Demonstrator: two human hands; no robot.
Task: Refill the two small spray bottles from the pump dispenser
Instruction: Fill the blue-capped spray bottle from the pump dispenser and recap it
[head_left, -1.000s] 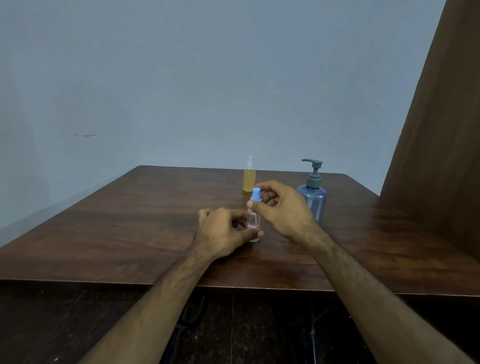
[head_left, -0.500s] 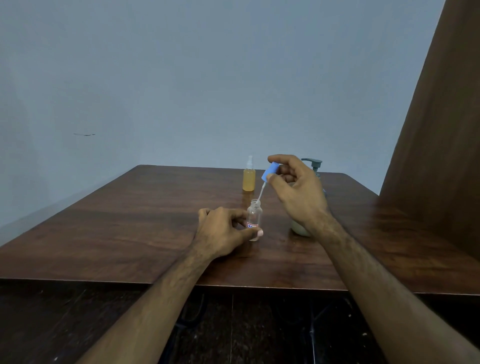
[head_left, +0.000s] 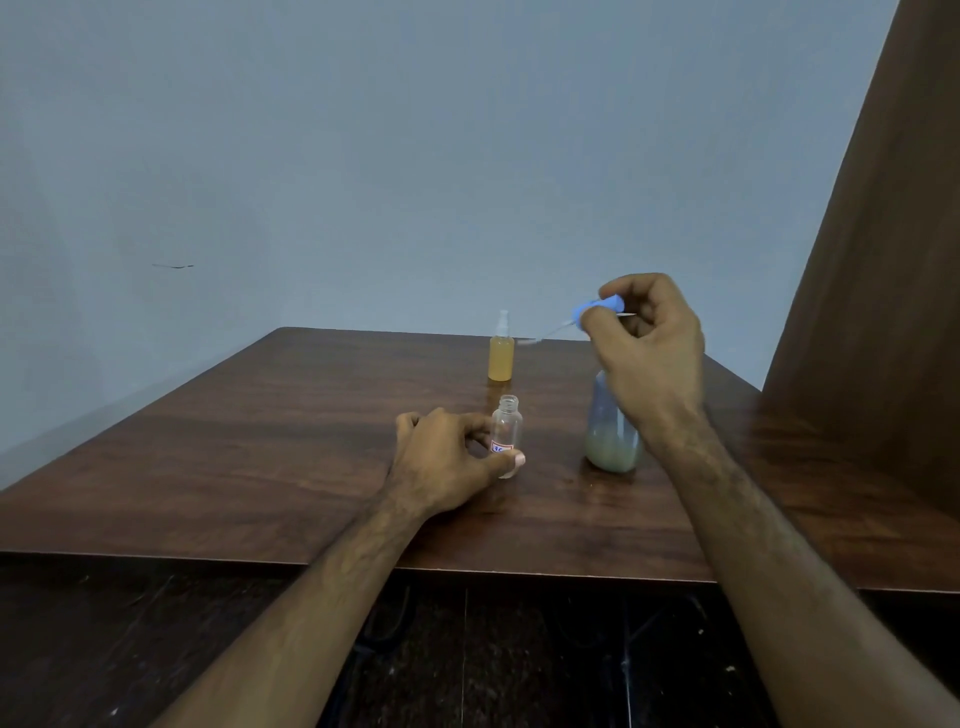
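A small clear spray bottle (head_left: 506, 423) stands uncapped on the wooden table (head_left: 260, 441), and my left hand (head_left: 447, 462) grips its lower part between thumb and fingers. My right hand (head_left: 644, 343) is raised to the right and pinches the blue spray cap (head_left: 597, 309), whose thin dip tube points left. Behind my right wrist stands the blue pump dispenser (head_left: 610, 431), with its pump head hidden by the hand. A second small spray bottle (head_left: 501, 353), holding orange liquid and wearing a clear cap, stands further back.
A brown wooden panel (head_left: 872, 312) rises along the table's right side. A pale wall stands behind the table. The near table edge runs across the view below my forearms, above a dark floor.
My right hand has lifted the blue spray cap with its tube out of the clear bottle, then carried it up and to the right. My left hand has kept hold of the bottle.
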